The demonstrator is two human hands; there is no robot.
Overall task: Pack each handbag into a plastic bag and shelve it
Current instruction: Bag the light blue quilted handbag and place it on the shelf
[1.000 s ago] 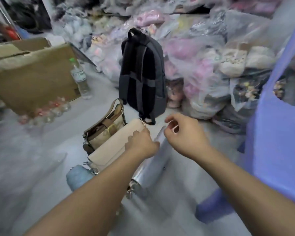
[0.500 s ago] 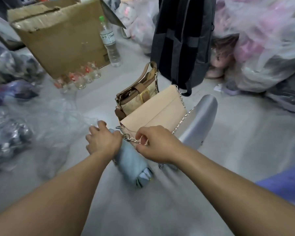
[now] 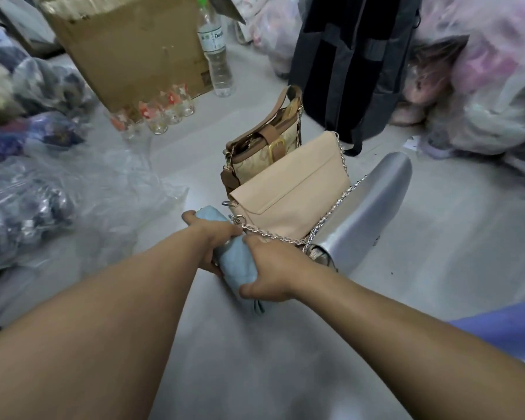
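A light blue quilted handbag (image 3: 236, 262) lies on the grey floor. My left hand (image 3: 214, 234) grips its far end and my right hand (image 3: 267, 272) grips its near side. Behind it stand a beige flap handbag (image 3: 291, 186) with a silver chain, a brown and tan patterned handbag (image 3: 264, 147) and a silver handbag (image 3: 367, 207). Crumpled clear plastic bags (image 3: 97, 192) lie on the floor to the left.
A cardboard box (image 3: 128, 47), a water bottle (image 3: 215, 53) and several small glass jars (image 3: 161, 113) stand at the back left. A dark backpack (image 3: 352, 62) stands behind the handbags. Piles of bagged goods (image 3: 482, 86) fill the right and left sides.
Both hands have moved from the beige handbag's top edge and chain down to the blue handbag and now grip it. The camera has tilted down and closer.
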